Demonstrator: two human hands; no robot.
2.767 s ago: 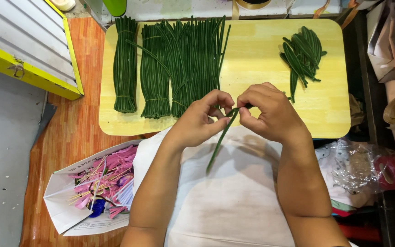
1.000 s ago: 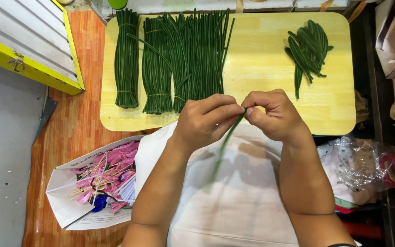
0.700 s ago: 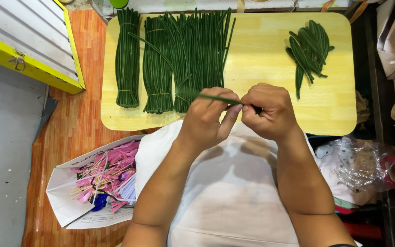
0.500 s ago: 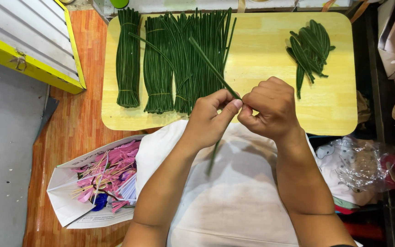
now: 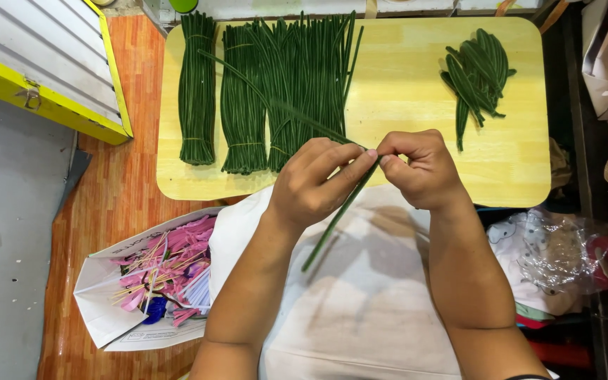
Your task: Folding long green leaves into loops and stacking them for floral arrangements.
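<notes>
My left hand (image 5: pixel 314 183) and my right hand (image 5: pixel 420 169) meet over my lap, just in front of a pale wooden board (image 5: pixel 402 91). Together they pinch a long dark green stem (image 5: pixel 332 222), which slants down towards my lap below the fingers and runs up to the left over the board above them. Bundles of the same green stems (image 5: pixel 276 84) lie side by side on the left half of the board. A small heap of shorter, bent green pieces (image 5: pixel 478 70) rests at the board's right end.
A white paper bag (image 5: pixel 142 288) with pink and blue scraps lies on the orange floor at my left. A yellow-edged metal box (image 5: pixel 36 63) sits at the upper left. Crumpled clear plastic (image 5: pixel 564 253) and cloth lie at the right.
The stem has been turned in my fingers: it first hung down to my lap, swung level across my left hand, and now slants with one end up over the board.
</notes>
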